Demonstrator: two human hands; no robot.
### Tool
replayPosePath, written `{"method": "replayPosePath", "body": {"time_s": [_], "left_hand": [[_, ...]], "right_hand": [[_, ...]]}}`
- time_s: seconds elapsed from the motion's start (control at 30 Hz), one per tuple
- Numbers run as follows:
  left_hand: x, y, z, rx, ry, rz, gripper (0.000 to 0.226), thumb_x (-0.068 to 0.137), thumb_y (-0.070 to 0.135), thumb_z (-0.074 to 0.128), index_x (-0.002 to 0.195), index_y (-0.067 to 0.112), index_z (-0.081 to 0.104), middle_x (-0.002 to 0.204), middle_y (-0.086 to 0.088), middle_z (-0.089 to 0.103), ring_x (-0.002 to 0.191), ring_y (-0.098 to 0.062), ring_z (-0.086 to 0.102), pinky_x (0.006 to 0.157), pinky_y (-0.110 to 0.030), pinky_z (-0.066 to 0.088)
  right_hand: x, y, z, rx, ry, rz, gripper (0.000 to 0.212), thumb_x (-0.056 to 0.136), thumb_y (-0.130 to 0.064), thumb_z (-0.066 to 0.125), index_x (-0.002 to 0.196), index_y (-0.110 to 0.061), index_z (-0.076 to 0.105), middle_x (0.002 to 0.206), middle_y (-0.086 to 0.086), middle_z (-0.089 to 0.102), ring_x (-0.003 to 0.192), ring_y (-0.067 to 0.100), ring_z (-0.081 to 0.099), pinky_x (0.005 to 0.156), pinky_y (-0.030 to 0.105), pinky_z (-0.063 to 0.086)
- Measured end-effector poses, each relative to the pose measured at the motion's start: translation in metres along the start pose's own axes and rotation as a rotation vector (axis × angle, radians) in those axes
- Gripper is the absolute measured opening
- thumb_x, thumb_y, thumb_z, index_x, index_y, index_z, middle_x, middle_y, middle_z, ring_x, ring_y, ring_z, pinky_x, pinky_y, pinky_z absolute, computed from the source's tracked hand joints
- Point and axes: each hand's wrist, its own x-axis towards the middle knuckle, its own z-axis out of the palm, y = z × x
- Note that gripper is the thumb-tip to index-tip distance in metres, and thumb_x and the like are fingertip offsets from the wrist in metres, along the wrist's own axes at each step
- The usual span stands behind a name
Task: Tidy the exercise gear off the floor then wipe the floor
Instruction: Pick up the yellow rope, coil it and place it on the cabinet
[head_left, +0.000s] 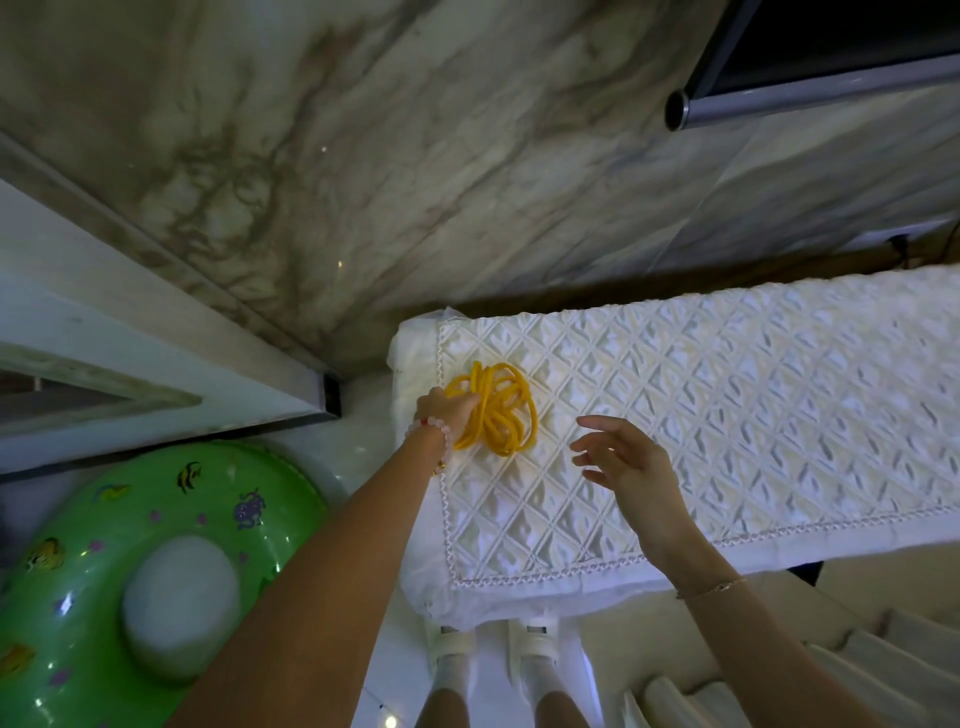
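Observation:
A coiled yellow rope (501, 410) lies bundled on the left end of a long surface covered by a white quilted cloth (727, 405). My left hand (447, 413) reaches over the cloth's left edge, its fingers closed on the left side of the coil. To the right of the coil my right hand (628, 462) hovers just above the cloth with fingers spread, holding nothing and apart from the rope.
A green inflatable swim ring (104, 530) with fish prints lies on the floor at the lower left. A marble wall (415, 156) rises behind the covered surface. My feet in white shoes (493, 649) stand at its front edge. A dark screen (831, 47) hangs at the upper right.

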Motion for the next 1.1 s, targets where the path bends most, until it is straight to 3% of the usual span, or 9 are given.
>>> {"method": "replayPosePath", "body": {"time_s": [0.13,0.27,0.37,0.43,0.5,0.57,0.8,0.97,1.1], "left_hand": [[0.009,-0.009,-0.002,0.003,0.107,-0.004,0.058,0.087,0.042,0.049,0.134,0.009,0.043,0.133,-0.017,0.048,0.116,-0.036,0.05,0.1,-0.045,0.042],[0.016,-0.013,-0.001,-0.169,0.096,0.045,0.061,0.08,0.031,0.057,0.121,-0.012,0.048,0.122,-0.032,0.054,0.106,-0.044,0.056,0.088,-0.046,0.048],[0.014,-0.007,-0.001,-0.11,0.063,0.03,0.029,0.092,0.02,0.047,0.075,-0.001,0.056,0.087,-0.021,0.059,0.076,-0.026,0.054,0.062,-0.019,0.049],[0.014,-0.006,-0.001,-0.078,0.068,0.048,0.036,0.096,0.021,0.043,0.064,0.005,0.048,0.082,-0.015,0.05,0.074,-0.024,0.047,0.066,-0.028,0.044],[0.011,-0.008,-0.003,-0.097,0.036,0.055,0.032,0.094,0.025,0.045,0.089,-0.003,0.06,0.096,-0.019,0.055,0.083,-0.029,0.055,0.075,-0.035,0.043],[0.014,-0.016,-0.005,-0.131,0.047,0.038,0.043,0.09,0.034,0.048,0.113,-0.002,0.056,0.115,-0.021,0.059,0.102,-0.036,0.057,0.087,-0.041,0.045],[0.007,-0.026,-0.016,-0.052,0.088,0.088,0.055,0.088,0.041,0.05,0.13,0.005,0.043,0.133,-0.019,0.047,0.118,-0.036,0.048,0.1,-0.041,0.039],[-0.002,-0.027,-0.021,0.06,0.06,0.163,0.045,0.093,0.03,0.048,0.132,0.007,0.04,0.134,-0.019,0.046,0.118,-0.033,0.048,0.086,-0.03,0.038],[-0.011,-0.029,-0.029,0.074,0.079,0.195,0.066,0.094,0.033,0.049,0.148,0.011,0.017,0.152,-0.015,0.024,0.137,-0.03,0.03,0.11,-0.037,0.029]], "right_hand": [[0.005,0.001,-0.002,0.008,-0.005,0.01,0.035,0.092,0.007,0.042,0.1,-0.019,0.065,0.082,0.002,0.068,0.075,0.011,0.065,0.071,0.02,0.052],[0.007,0.004,-0.001,0.014,-0.007,0.024,0.034,0.092,0.006,0.042,0.1,-0.018,0.065,0.082,0.003,0.068,0.075,0.012,0.065,0.071,0.02,0.052],[0.008,0.006,0.001,0.016,-0.012,0.04,0.036,0.091,0.009,0.041,0.101,-0.016,0.064,0.082,0.004,0.067,0.075,0.012,0.065,0.07,0.019,0.051],[0.009,0.007,0.003,0.019,-0.014,0.053,0.034,0.091,0.008,0.042,0.104,-0.013,0.064,0.083,0.005,0.067,0.075,0.013,0.065,0.069,0.019,0.051],[0.009,0.007,0.006,0.02,-0.023,0.065,0.031,0.092,0.006,0.043,0.106,-0.012,0.064,0.084,0.006,0.067,0.076,0.014,0.065,0.069,0.018,0.051],[0.009,0.006,0.008,0.021,-0.031,0.073,0.031,0.092,0.005,0.043,0.106,-0.012,0.064,0.085,0.006,0.067,0.076,0.015,0.065,0.07,0.018,0.051],[0.015,0.0,0.013,0.015,-0.044,0.061,0.032,0.092,0.006,0.041,0.108,-0.01,0.063,0.084,0.006,0.067,0.077,0.015,0.065,0.072,0.023,0.051],[0.019,0.0,0.016,-0.005,-0.056,0.064,0.033,0.092,0.007,0.04,0.107,-0.011,0.063,0.083,0.004,0.066,0.074,0.013,0.064,0.069,0.019,0.051],[0.016,-0.006,0.023,-0.003,-0.061,0.06,0.033,0.091,0.007,0.039,0.108,-0.009,0.062,0.085,0.006,0.066,0.075,0.014,0.064,0.069,0.019,0.051]]}}
